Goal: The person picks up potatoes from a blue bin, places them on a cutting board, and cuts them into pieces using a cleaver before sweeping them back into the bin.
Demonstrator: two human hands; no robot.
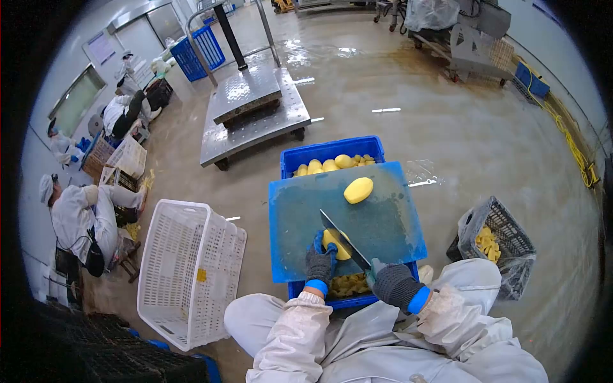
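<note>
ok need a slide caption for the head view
Grey-gloved left hand steadies an oval yellow potato on a blue plastic board while the grey-gloved right hand holds a metal knife to it.

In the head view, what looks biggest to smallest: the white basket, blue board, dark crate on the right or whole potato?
1. Blue board and white basket: too alike to rank
2. Dark crate
3. Whole potato, smallest

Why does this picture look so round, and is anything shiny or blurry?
Head view: black corners and bowed edges, likely a wide-angle lens; head view: white glare streaks and patches on the floor, probably reflected lights; head view: the knife shows no obvious blur.
</note>
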